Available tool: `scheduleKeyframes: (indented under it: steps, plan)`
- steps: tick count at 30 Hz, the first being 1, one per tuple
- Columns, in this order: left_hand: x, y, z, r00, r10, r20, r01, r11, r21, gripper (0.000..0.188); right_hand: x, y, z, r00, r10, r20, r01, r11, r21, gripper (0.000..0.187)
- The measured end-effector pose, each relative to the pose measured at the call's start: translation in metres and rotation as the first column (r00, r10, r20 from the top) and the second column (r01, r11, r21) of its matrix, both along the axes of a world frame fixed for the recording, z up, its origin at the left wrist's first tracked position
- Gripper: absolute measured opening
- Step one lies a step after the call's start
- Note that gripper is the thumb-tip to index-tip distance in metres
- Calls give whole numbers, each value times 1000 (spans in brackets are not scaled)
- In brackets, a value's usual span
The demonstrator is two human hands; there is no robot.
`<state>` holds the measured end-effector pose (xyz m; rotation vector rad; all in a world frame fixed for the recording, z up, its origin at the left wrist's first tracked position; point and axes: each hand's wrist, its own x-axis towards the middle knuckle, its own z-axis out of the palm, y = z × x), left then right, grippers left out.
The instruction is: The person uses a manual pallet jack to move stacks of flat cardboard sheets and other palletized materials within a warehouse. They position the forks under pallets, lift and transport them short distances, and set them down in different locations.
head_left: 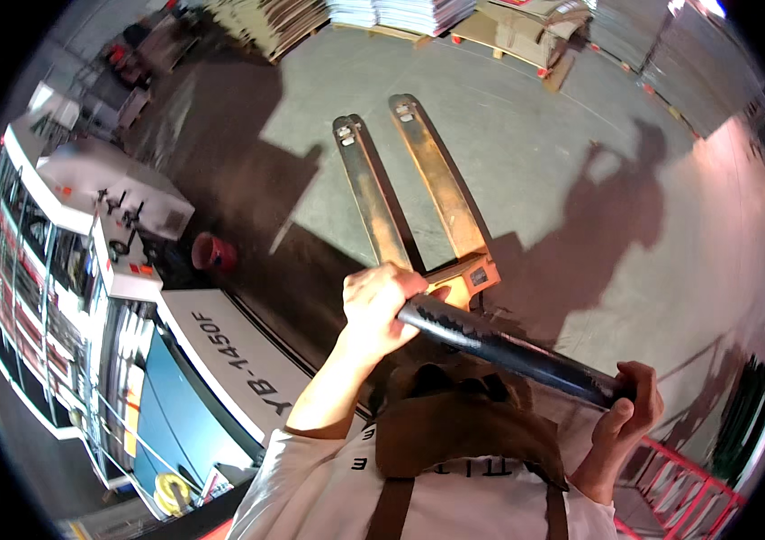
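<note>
I hold a long, glossy black cylinder (pixel 513 349) across my front, tilted down to the right. Its surface is uneven toward the left end, and the frame does not show what kind of thing it is. My left hand (pixel 378 304) is closed at the left end, with some of the fingers hidden. At the other end, my right hand (pixel 627 414) grips with the thumb on the near side and fingers curled over the far side. Just beyond the cylinder sits an orange pallet jack (pixel 463 276), its two worn forks pointing away from me, bare of any load.
To my left stands a white machine (pixel 238 355) with a blue panel (pixel 186 396); a red bucket (pixel 213 253) is beside it. Pallets with stacked sheets (pixel 400 13) and flattened cardboard (pixel 526 36) lie at the back. A red metal frame (pixel 684 486) is near right.
</note>
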<state>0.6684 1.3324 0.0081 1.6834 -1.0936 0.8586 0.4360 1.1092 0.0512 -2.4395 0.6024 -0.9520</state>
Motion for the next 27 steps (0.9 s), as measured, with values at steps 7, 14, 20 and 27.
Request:
scheduleKeyframes:
  steps: [7,14,20,27]
  plan:
    - [56,-33,-9,985,-160,-62,160,987,-8,29,26,9,5,999,-41,8,41,999,17,61]
    - [103,-105,6,989,-123,-77,125,992,20,29,73,-59,17,997,-82,11,81,994,78,42]
    - [167,-168,15,998,24,-56,-23,1000,14,27,148,-144,33,997,43,62,-42,999,-21,43]
    - [232,-246,15,962,264,-73,-264,964,2,26,245,-264,41,921,389,29,-370,895,-249,52]
